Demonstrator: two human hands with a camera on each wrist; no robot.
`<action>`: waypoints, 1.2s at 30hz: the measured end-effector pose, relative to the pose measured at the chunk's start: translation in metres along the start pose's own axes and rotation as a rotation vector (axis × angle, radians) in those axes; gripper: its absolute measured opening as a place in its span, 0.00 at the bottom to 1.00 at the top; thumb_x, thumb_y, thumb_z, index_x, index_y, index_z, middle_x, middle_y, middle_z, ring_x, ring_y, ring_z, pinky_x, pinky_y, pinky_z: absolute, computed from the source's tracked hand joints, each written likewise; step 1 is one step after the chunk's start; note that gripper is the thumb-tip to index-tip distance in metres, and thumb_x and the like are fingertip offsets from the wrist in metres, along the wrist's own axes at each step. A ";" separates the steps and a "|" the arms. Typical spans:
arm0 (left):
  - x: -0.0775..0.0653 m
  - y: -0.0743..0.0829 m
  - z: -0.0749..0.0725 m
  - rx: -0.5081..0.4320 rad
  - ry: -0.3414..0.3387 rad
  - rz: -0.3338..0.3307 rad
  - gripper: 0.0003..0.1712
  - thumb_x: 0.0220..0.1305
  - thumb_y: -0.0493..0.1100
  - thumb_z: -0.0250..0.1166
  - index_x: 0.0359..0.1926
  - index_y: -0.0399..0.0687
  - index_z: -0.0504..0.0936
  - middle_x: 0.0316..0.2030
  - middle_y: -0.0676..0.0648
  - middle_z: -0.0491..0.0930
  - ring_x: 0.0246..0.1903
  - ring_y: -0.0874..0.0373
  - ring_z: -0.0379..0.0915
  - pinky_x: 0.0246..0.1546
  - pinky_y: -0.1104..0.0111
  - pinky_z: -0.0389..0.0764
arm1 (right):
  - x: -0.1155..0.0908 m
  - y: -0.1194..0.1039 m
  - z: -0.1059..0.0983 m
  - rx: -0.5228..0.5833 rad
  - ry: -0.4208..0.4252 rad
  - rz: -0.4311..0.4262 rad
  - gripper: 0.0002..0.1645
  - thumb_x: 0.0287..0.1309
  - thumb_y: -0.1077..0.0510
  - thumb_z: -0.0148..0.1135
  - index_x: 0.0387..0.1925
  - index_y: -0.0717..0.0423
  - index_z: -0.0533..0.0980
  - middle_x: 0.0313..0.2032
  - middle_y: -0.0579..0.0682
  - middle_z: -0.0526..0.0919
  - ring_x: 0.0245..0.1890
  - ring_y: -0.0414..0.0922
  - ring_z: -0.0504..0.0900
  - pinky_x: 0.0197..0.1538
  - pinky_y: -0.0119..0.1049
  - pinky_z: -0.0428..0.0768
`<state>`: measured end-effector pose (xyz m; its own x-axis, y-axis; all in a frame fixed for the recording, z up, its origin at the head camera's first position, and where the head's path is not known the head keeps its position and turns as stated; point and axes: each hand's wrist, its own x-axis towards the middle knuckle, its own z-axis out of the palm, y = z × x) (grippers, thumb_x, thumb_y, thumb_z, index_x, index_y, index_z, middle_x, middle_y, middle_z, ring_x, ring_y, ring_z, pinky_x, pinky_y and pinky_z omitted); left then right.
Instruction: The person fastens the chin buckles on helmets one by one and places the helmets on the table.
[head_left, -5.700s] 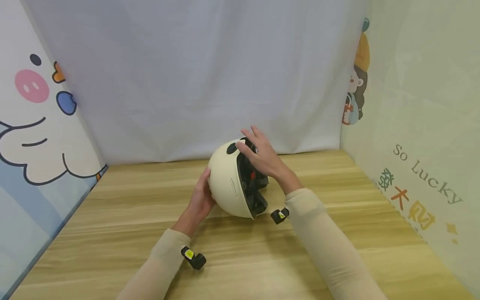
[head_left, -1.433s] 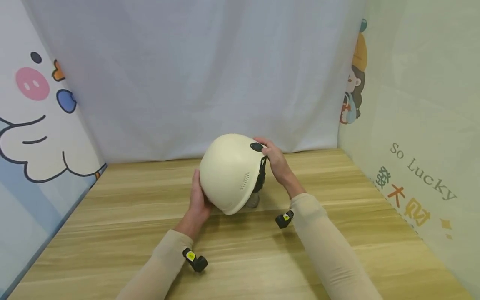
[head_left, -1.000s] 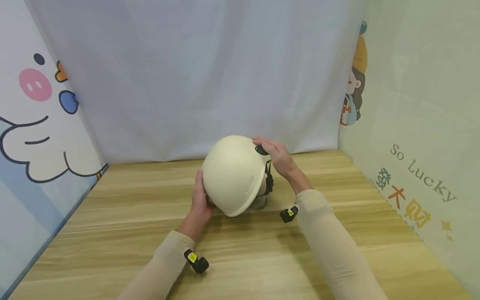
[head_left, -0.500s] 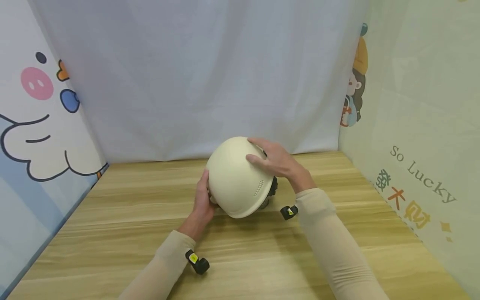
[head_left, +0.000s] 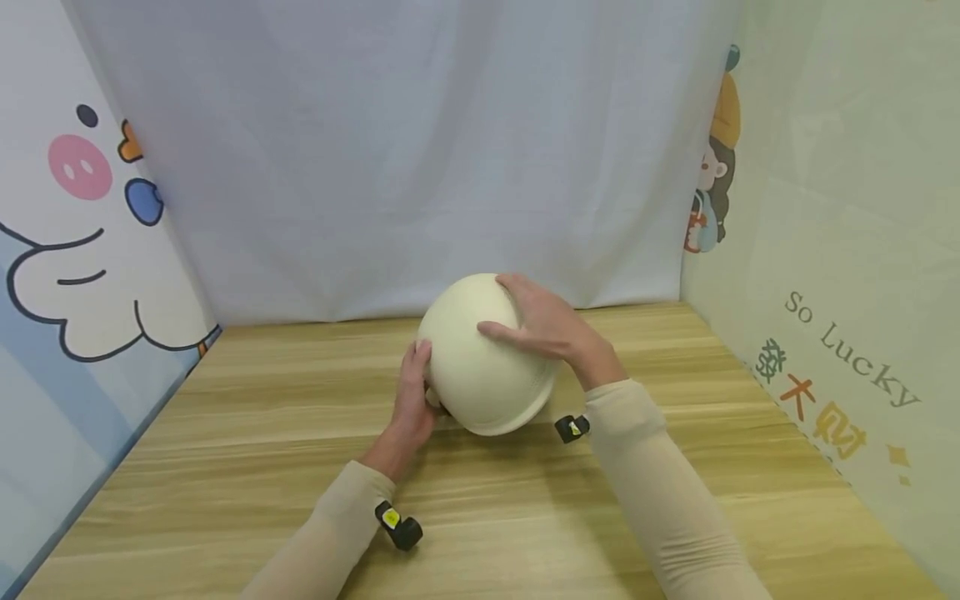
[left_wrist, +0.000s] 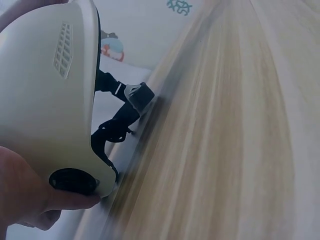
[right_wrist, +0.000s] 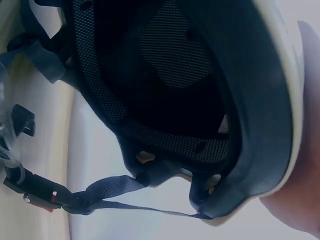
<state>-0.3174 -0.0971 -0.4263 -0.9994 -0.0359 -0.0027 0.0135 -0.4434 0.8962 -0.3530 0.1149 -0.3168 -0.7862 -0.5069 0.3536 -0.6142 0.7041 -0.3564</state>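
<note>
A cream helmet (head_left: 480,367) is held between both hands over the table, its rounded shell toward me and its opening turned away to the right. My left hand (head_left: 412,400) grips its left side; in the left wrist view, a finger lies along the rim beside a black oval piece (left_wrist: 74,181). The right hand (head_left: 551,329) holds the upper right of the shell, thumb and fingers spread around it. The right wrist view looks into the dark padded lining (right_wrist: 175,47). Black chin straps (right_wrist: 117,187) dangle with a buckle (right_wrist: 45,197) showing red.
A wood-grain table (head_left: 480,517) lies under the hands. Behind it hangs a pale curtain (head_left: 390,167), with cartoon-printed walls (head_left: 832,250) on both sides. Small black cameras (head_left: 397,525) are strapped to both wrists.
The helmet has been turned so its opening and side vents have gone out of the head view. My right hand has shifted from the black oval piece at the rim onto the shell.
</note>
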 end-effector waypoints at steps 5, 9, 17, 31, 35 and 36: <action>0.001 0.001 -0.001 0.024 -0.016 0.007 0.41 0.60 0.63 0.57 0.69 0.62 0.53 0.66 0.46 0.51 0.63 0.45 0.46 0.49 0.32 0.51 | -0.003 0.004 0.002 0.000 0.001 -0.015 0.51 0.52 0.25 0.49 0.70 0.47 0.55 0.63 0.53 0.62 0.56 0.51 0.68 0.52 0.50 0.70; 0.001 0.001 -0.003 0.048 -0.053 0.012 0.41 0.59 0.59 0.60 0.69 0.63 0.52 0.66 0.45 0.51 0.62 0.44 0.50 0.49 0.33 0.53 | -0.006 0.010 0.002 0.043 -0.004 -0.010 0.48 0.53 0.27 0.51 0.71 0.43 0.55 0.69 0.54 0.54 0.63 0.54 0.60 0.56 0.54 0.66; 0.006 0.001 -0.014 0.153 -0.277 0.028 0.40 0.61 0.47 0.61 0.68 0.73 0.51 0.67 0.51 0.49 0.62 0.44 0.53 0.46 0.36 0.62 | -0.015 0.023 0.002 0.154 -0.009 0.006 0.48 0.50 0.28 0.56 0.70 0.37 0.55 0.70 0.49 0.49 0.67 0.50 0.52 0.59 0.54 0.62; 0.011 0.007 -0.025 0.352 -0.400 0.048 0.60 0.52 0.40 0.72 0.72 0.72 0.38 0.71 0.55 0.38 0.67 0.53 0.43 0.51 0.44 0.65 | -0.033 0.052 0.004 0.314 -0.144 -0.035 0.64 0.39 0.34 0.72 0.72 0.38 0.45 0.70 0.37 0.43 0.65 0.44 0.53 0.58 0.51 0.62; 0.010 0.007 -0.024 0.380 -0.384 0.050 0.62 0.50 0.41 0.73 0.72 0.69 0.37 0.71 0.55 0.37 0.68 0.55 0.39 0.53 0.44 0.63 | -0.034 0.058 0.005 0.322 -0.140 -0.039 0.64 0.38 0.35 0.72 0.72 0.37 0.45 0.70 0.37 0.43 0.65 0.45 0.54 0.58 0.52 0.62; 0.010 0.007 -0.023 0.385 -0.375 0.053 0.62 0.50 0.41 0.73 0.72 0.68 0.37 0.71 0.55 0.38 0.68 0.55 0.39 0.53 0.44 0.63 | -0.034 0.059 0.006 0.322 -0.136 -0.040 0.64 0.38 0.35 0.72 0.72 0.37 0.46 0.70 0.37 0.43 0.65 0.45 0.54 0.58 0.52 0.63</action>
<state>-0.3266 -0.1211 -0.4306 -0.9418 0.3046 0.1420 0.1211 -0.0866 0.9889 -0.3623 0.1708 -0.3548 -0.7494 -0.6080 0.2621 -0.6179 0.5001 -0.6067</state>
